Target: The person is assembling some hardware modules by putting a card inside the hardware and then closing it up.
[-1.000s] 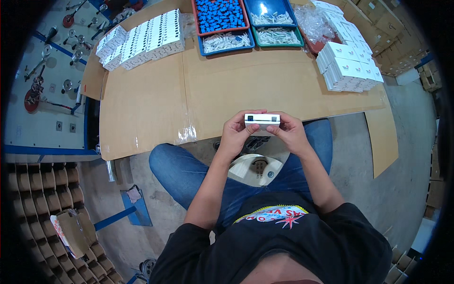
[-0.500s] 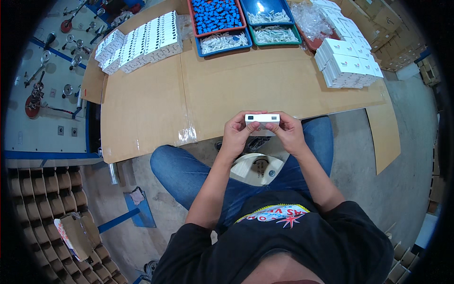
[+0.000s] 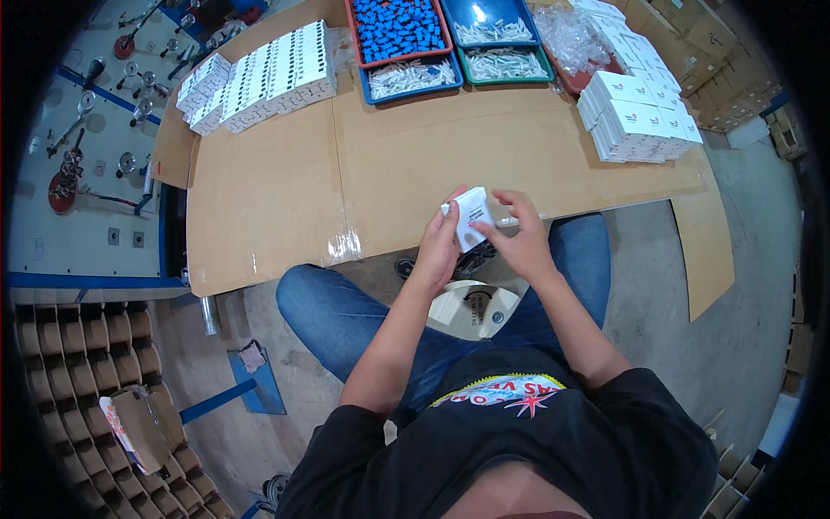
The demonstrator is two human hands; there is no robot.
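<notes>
A small white carton (image 3: 472, 212) is held over my lap, at the near edge of the table, tilted with its broad printed face turned up. My left hand (image 3: 438, 248) grips it along its left side, fingers partly hidden behind it. On the other side my right hand (image 3: 527, 246) has its thumb and fingers spread apart. Its thumb reaches to the carton's lower right edge; whether it touches, I cannot tell.
Cardboard covers the table (image 3: 259, 190). Rows of white cartons (image 3: 277, 73) stand at far left, and stacked white cartons (image 3: 635, 125) at far right. Between them are a red tray (image 3: 450, 48) of blue pieces, blue and green trays (image 3: 519, 80) of white pieces, and clear plastic bags (image 3: 571, 39).
The carton has turned from its narrow side to its broad face. My right hand has let go and opened, while my left hand keeps hold.
</notes>
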